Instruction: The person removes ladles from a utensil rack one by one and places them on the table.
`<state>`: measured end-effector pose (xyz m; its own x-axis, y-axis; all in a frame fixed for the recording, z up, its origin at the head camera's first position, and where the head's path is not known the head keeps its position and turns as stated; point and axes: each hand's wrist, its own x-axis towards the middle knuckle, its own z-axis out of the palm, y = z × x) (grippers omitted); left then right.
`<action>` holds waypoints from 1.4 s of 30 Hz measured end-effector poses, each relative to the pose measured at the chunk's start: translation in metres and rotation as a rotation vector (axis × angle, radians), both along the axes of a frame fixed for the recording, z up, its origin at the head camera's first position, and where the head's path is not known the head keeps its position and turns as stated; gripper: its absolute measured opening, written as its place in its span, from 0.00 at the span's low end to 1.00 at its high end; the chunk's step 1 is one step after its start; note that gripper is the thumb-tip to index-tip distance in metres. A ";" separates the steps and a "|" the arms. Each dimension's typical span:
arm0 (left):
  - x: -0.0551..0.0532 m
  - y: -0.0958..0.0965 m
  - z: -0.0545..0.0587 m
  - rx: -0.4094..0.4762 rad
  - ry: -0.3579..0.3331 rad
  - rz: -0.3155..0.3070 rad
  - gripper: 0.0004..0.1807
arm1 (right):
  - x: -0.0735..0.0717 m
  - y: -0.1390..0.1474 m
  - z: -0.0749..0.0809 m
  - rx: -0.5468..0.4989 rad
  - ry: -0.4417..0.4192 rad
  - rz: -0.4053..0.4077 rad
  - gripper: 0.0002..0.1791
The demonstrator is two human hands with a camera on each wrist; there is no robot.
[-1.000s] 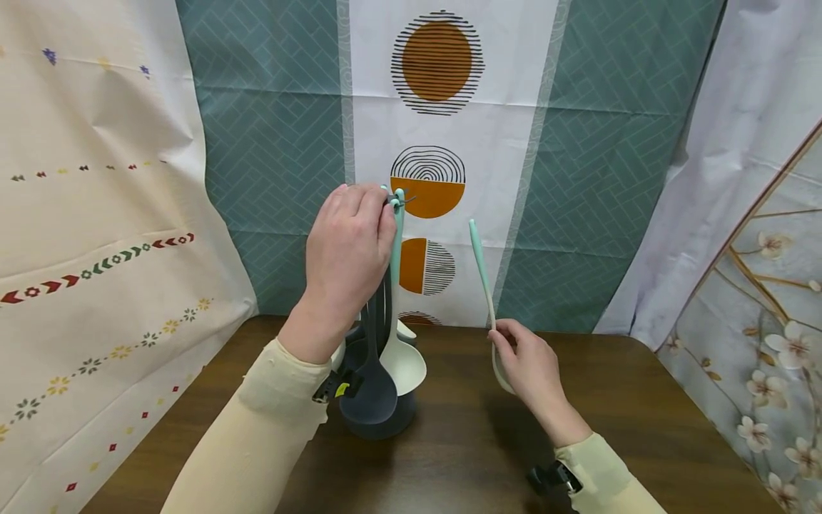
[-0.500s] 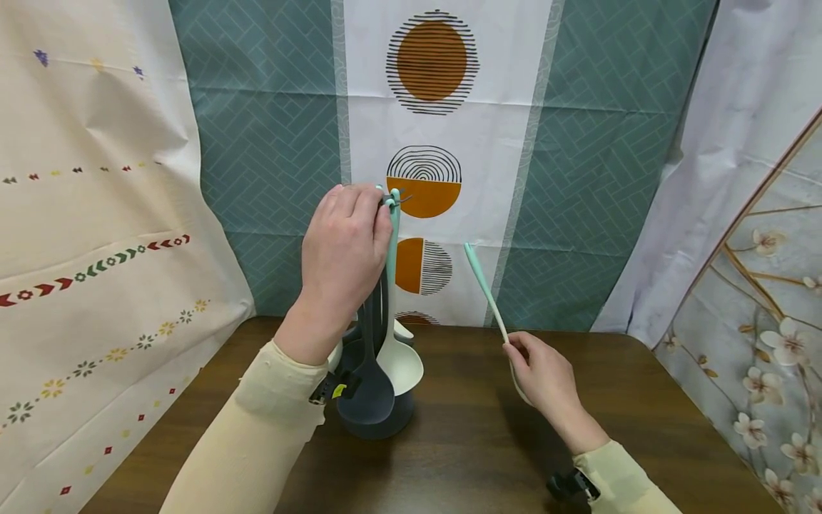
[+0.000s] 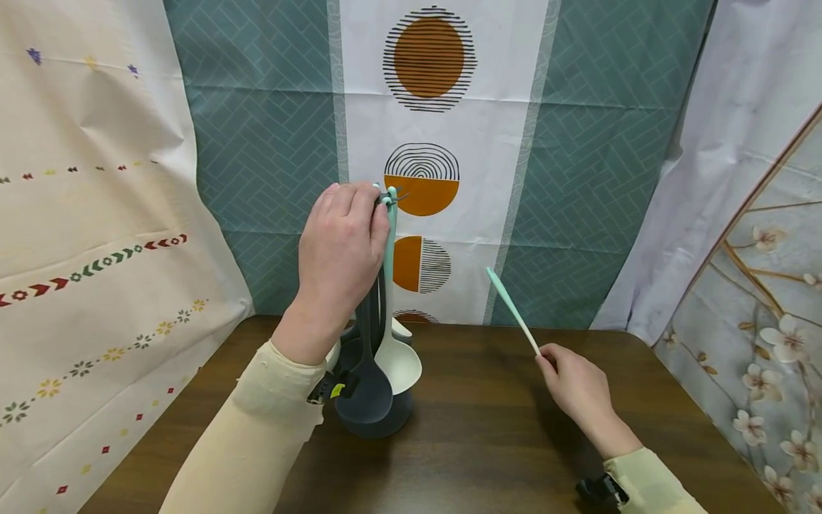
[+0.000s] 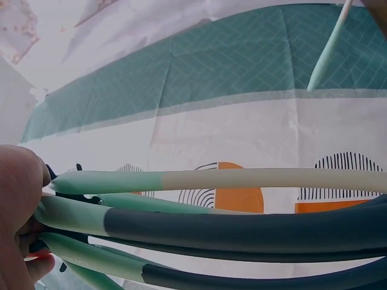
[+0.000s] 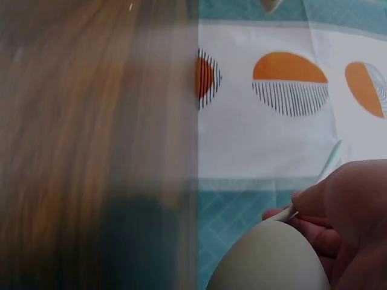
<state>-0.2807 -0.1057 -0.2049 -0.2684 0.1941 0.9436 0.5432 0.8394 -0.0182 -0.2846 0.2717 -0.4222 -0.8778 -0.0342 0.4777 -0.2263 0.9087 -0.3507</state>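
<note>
Head view: here's pale utensil (image 3: 514, 311), held aloft over desk (image 3: 475, 457), pinched in right hand (image 3: 580, 385); looks light, stiff, perhaps slippery, slim neck good place to grip. Left hand (image 3: 339, 250) clasps top of utensil stand (image 3: 385, 424), 2 ladles (image 3: 403, 368) below.

Left wrist view: fingers (image 4: 17, 184) curled at stand's top, touching mint handle ends (image 4: 68, 214).

Right wrist view: right fingers (image 5: 313, 202) clamped on utensil's neck, just beside broad rounded end.

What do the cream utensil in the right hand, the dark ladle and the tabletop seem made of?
Cream utensil: probably silicone or plastic, matte; its head looks smooth and evenly coloured.
Dark ladle: likely silicone or plastic too, matte; soft shading, no metallic glint.
Tabletop: wood or wood-look laminate, low sheen; brown streaked grain, soft reflection.
</note>
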 end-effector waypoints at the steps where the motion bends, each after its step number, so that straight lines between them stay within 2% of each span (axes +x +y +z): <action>1: 0.000 0.000 0.000 0.000 0.003 -0.001 0.14 | 0.000 0.003 -0.001 0.007 -0.001 -0.004 0.06; 10: 0.001 -0.003 -0.002 0.006 -0.020 0.004 0.14 | -0.002 0.027 -0.010 0.094 -0.036 -0.032 0.05; 17: 0.001 -0.003 -0.003 0.009 -0.030 0.007 0.15 | -0.004 0.048 -0.010 0.134 -0.131 -0.076 0.04; 26: 0.001 -0.004 -0.001 0.014 -0.040 0.024 0.16 | -0.009 0.075 -0.005 0.173 -0.298 -0.133 0.06; 42: 0.002 -0.001 0.001 0.008 -0.027 0.013 0.16 | -0.003 0.121 0.001 0.145 -0.427 -0.233 0.09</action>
<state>-0.2790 -0.1063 -0.2039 -0.2966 0.1833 0.9372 0.5326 0.8464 0.0030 -0.2876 0.3931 -0.4209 -0.9860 0.1466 0.0794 0.1245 0.9641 -0.2346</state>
